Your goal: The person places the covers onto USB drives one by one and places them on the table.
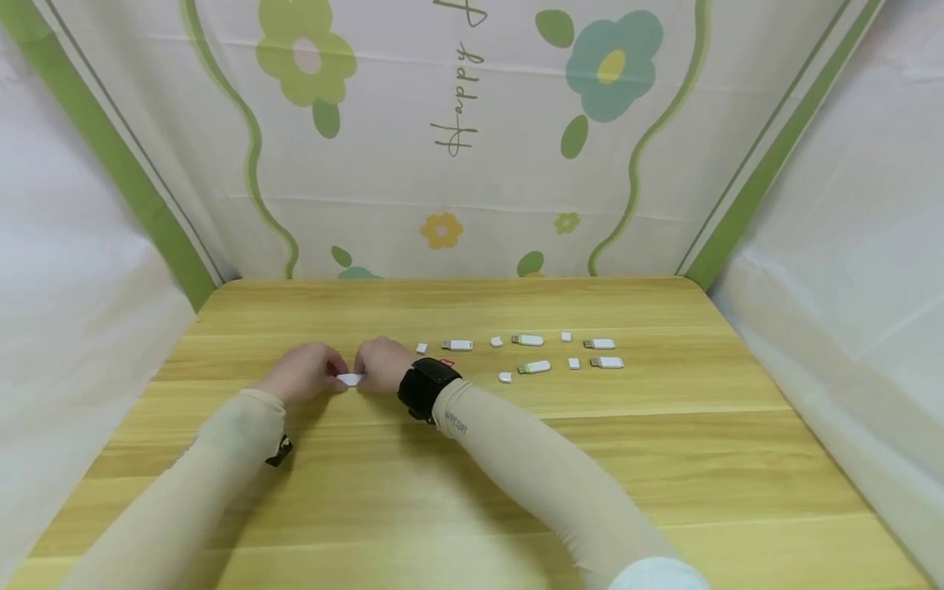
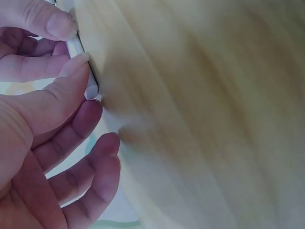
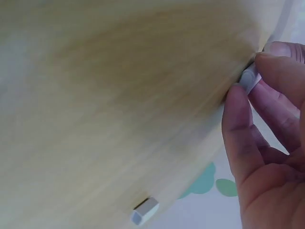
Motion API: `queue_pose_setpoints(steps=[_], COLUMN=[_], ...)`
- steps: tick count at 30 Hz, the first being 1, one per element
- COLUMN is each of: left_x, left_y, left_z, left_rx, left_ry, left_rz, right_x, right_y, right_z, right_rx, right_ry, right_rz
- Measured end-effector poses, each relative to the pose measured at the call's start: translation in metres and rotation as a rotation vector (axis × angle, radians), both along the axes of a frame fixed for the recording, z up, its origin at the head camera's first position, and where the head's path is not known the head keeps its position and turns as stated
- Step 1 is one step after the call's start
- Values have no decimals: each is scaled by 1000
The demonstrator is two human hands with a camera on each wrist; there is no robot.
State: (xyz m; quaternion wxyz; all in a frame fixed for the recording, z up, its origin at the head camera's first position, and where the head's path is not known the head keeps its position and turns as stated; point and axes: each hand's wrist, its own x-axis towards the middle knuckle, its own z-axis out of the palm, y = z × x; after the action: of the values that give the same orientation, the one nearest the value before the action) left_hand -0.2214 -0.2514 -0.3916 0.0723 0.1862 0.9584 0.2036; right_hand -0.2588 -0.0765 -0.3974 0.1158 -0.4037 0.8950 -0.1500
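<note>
Both hands meet at the left part of the table over one small white USB stick (image 1: pixel 350 379). My left hand (image 1: pixel 306 373) pinches one end of the USB stick (image 2: pixel 91 88) between thumb and index finger, its other fingers loosely bent. From the opposite side my right hand (image 1: pixel 383 363) pinches the other end with thumb and finger. The fingers hide much of the stick, so whether its cap is fully on cannot be told. A loose white cap (image 3: pixel 145 211) lies nearest the right hand.
To the right lie several uncapped white USB sticks (image 1: pixel 457 346), some with green edging (image 1: pixel 534 367). Each has a small white cap (image 1: pixel 505 378) to its left. A red bit (image 1: pixel 447 362) shows behind the right wrist's black strap (image 1: pixel 428 387). A flowered cloth (image 1: pixel 472 188) hangs behind the wooden table (image 1: pixel 664 475).
</note>
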Motion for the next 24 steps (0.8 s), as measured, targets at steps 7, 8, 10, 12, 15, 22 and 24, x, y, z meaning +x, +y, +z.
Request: queue_pose_setpoints(steps=[7,8,10,12,15,22,24], left_x=[3,3,4,4,4,4,4], left_y=[6,7,9,10,11,10,8], left_z=[5,5,7,8,10,10,8], left_rx=[-39,-45,-53,-61,-69,-78,-76], left_ry=[4,6,12,10,5,1,-10], left_rz=[11,17,18,27,34,30,23], right_x=[-1,-1,-2,-3,-3,-1,1], right_y=[4,4,5,5,5,2,2], right_z=[0,0,0,-1,-1,0,0], right_rx=[-35,-38,-38,-35,-29,-18,-10], right_ry=[-43,-47,-56,-60,-61,-55,-55], right_rz=[-38,-43,-57,-64,-72,-84,-81])
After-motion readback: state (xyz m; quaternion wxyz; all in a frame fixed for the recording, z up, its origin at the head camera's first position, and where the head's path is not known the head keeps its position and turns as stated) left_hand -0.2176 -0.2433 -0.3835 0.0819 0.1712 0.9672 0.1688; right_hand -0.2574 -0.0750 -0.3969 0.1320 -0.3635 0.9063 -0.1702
